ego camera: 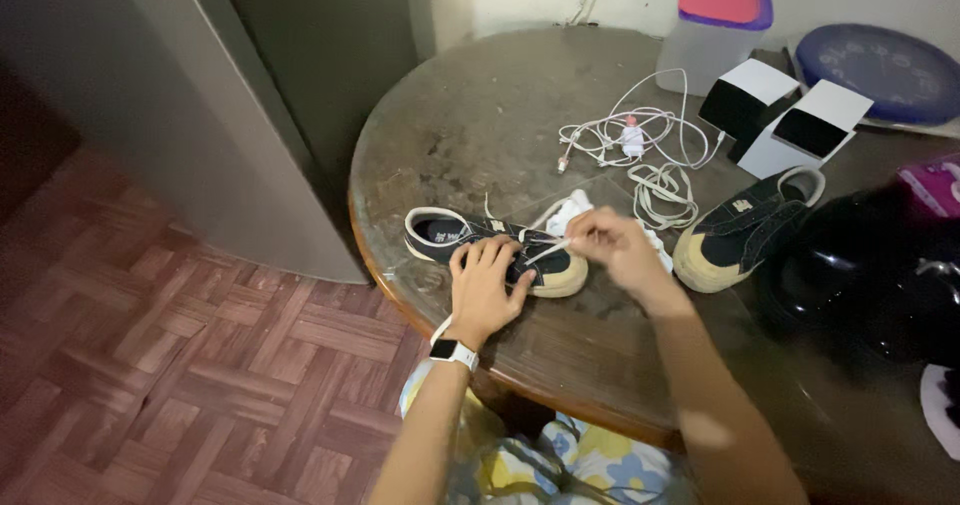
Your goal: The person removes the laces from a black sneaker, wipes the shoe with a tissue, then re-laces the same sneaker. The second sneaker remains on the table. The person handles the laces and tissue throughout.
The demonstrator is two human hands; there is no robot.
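Left hand point(487, 290) presses flat on the dark shoe point(495, 250) near the table's point(480, 115) front edge; right hand point(612, 245) pinches its white lace point(548, 250), probably limp and light, best gripped near the tip.

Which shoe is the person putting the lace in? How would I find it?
Look at the round brown table, at the edge nearest the person. The dark shoe lies there on its side under the left hand, while the right hand pulls its white lace. The other shoe sits farther right, untouched.
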